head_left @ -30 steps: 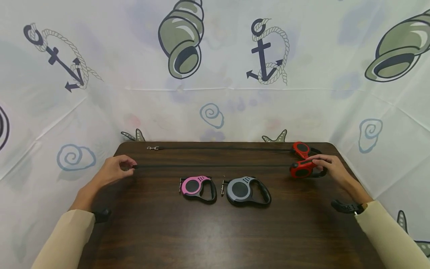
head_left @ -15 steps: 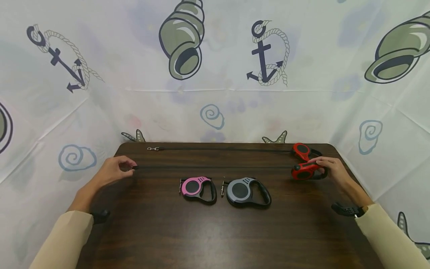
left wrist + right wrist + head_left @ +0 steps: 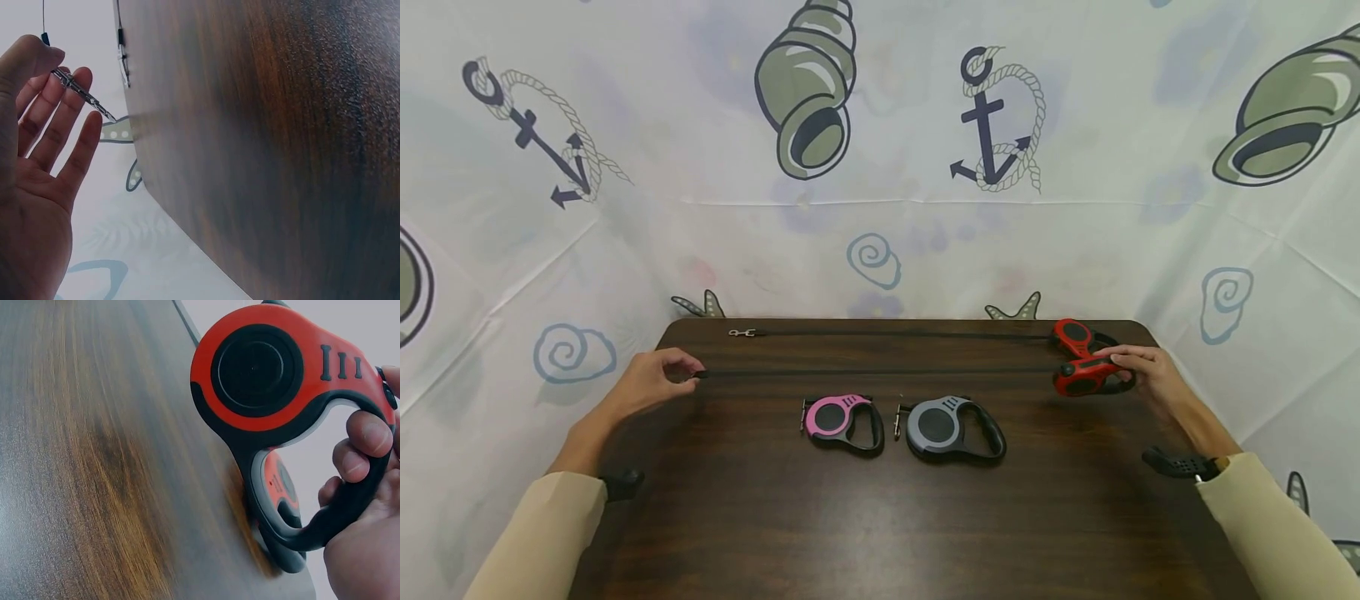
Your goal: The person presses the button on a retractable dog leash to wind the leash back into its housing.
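My right hand (image 3: 1146, 383) grips the black loop handle of a red retractable dog leash (image 3: 1081, 383), fingers curled through it in the right wrist view. The leash's black cord (image 3: 880, 372) runs out straight to the left across the table. At its far end my left hand (image 3: 655, 387) pinches the cord's end between thumb and fingers. A metal snap clip (image 3: 78, 90) lies across those fingers in the left wrist view. Behind, a second red retractable leash (image 3: 1072, 333) rests on the table with its cord drawn out leftward to a metal clip (image 3: 741, 332).
A pink retractable leash (image 3: 829, 418) and a grey one (image 3: 936, 425) lie mid-table with cords wound in, handles to the right. The dark wooden table (image 3: 880, 525) ends at the back against a patterned white cloth (image 3: 910, 125), which also rises on both sides.
My right hand and the red leash it holds have shifted slightly to the right, the cord staying stretched. My left hand keeps its pinch in nearly the same place.
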Motion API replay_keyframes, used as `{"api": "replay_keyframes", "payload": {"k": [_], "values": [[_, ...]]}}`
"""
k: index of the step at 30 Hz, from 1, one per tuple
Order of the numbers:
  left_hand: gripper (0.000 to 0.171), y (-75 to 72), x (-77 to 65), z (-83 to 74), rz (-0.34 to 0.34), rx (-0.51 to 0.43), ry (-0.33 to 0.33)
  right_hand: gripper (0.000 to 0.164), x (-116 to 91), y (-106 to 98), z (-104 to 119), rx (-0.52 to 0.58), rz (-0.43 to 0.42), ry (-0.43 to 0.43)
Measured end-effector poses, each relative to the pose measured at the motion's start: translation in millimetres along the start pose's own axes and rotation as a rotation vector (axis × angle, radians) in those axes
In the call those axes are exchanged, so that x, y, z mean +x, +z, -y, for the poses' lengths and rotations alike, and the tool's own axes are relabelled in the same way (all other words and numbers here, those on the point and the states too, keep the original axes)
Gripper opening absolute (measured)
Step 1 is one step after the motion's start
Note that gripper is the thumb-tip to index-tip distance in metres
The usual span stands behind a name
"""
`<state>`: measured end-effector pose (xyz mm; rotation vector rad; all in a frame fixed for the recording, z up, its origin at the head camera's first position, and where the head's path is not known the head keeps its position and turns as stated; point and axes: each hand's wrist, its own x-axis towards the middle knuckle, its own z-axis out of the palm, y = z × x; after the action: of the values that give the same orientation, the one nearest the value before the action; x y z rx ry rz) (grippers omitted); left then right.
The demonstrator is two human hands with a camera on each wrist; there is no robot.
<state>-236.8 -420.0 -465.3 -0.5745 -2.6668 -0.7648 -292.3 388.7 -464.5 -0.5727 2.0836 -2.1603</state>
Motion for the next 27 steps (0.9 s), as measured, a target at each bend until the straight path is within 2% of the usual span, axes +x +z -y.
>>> {"api": "replay_keyframes", "payload": {"k": [10, 18, 27], "values": [[0.023, 0.1, 1.0, -0.2, 0.006, 0.001, -0.008, 0.030, 1.0, 2.9, 0.3, -0.065, -0.080, 0.033], [0.023, 0.2, 3.2, 0.6, 0.009, 0.006, -0.015, 0.029, -0.3, 2.9, -0.2, -0.057, -0.062, 0.031], [0.023, 0.5, 4.2, -3.4, 0.015, -0.014, -0.016, 0.023, -2.3, 8.4, 0.4, -0.251, -0.106, 0.090]]}}
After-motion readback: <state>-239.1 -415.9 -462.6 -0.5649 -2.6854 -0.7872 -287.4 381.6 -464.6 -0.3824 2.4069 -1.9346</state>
